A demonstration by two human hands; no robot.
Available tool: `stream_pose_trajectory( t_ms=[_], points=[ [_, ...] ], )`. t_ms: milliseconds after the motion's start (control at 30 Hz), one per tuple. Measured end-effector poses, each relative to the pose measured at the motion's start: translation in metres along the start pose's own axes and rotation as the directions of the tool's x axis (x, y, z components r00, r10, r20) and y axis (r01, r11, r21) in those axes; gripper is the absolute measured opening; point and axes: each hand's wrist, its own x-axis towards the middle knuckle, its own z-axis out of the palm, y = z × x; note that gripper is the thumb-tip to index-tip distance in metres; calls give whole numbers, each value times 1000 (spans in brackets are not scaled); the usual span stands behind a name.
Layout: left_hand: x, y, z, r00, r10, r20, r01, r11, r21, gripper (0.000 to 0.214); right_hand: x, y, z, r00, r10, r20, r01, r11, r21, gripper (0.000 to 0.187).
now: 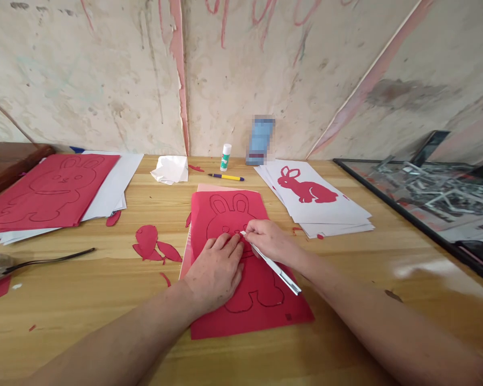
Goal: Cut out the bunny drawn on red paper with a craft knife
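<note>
A red sheet (261, 300) with a rabbit outline drawn on it lies on the wooden table (346, 279) in front of me. My left hand (215, 271) rests flat on the sheet, fingers stretched out and pressing it down near the rabbit's face. My right hand (271, 241) is closed on a thin silver craft knife (276, 268), whose tip touches the sheet just beside my left fingertips. The handle points back towards me and to the right.
Red offcuts (151, 246) lie left of the sheet. At far left are another red rabbit sheet (48, 190) on white paper, and a dark tool (44, 261). White sheets with a red rabbit cutout (306, 187) lie right. A glue stick (226, 157), pen (226, 176), crumpled tissue (171, 169) and framed glass (426, 198) are nearby.
</note>
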Motion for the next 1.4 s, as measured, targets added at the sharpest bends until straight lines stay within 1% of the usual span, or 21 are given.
stream_pose_trajectory(
  t_ms=[233,367,433,500,567,633,700,767,833,933,1000,1067,1133,1200,1400],
  points=[
    [0,-1,-1,1000,5,-9,-5,1000,0,42,7,2,5,1000,15,-7,-15,1000,11,19],
    [0,-1,0,1000,6,-6,-6,1000,-6,42,7,4,6,999,-2,37,2,1000,-2,18],
    [1,-1,0,1000,10,-8,-10,1000,-3,43,5,4,1,998,-40,54,43,997,-68,16],
    [1,-1,1,1000,14,-11,-14,1000,-3,42,2,4,-7,994,-97,58,107,975,-196,13],
    [1,-2,2,1000,18,-13,-18,1000,-7,42,1,6,-16,986,-157,64,170,922,-349,13],
    [0,-2,2,1000,21,-13,-21,1000,-10,42,2,10,-23,972,-219,81,231,847,-479,15],
    [0,-2,1,1000,21,-9,-21,1000,-8,42,5,17,-24,946,-305,111,315,776,-546,17],
    [0,-1,0,1000,18,-1,-18,1000,-5,41,8,26,-21,899,-415,139,414,699,-583,18],
    [0,-1,0,1000,19,6,-18,1000,-7,41,12,34,-16,832,-534,151,499,600,-625,25],
    [0,-1,0,1000,20,6,-19,1000,-16,40,18,43,-11,716,-685,133,579,477,-661,33],
    [0,-1,1,1000,18,5,-18,1000,-13,41,22,46,-11,652,-749,117,613,430,-663,33],
    [1,-1,1,1000,21,7,-21,1000,-5,41,25,47,-11,605,-789,105,637,401,-658,32],
    [1,-1,1,1000,21,11,-21,1000,-4,41,27,49,-11,576,-811,99,656,386,-649,32],
    [1,-1,0,1000,18,20,-17,1000,-10,41,30,50,-10,562,-822,98,670,383,-635,32],
    [1,0,0,999,10,34,-10,1000,-16,41,33,55,-8,550,-830,93,693,392,-605,32]
  ],
)
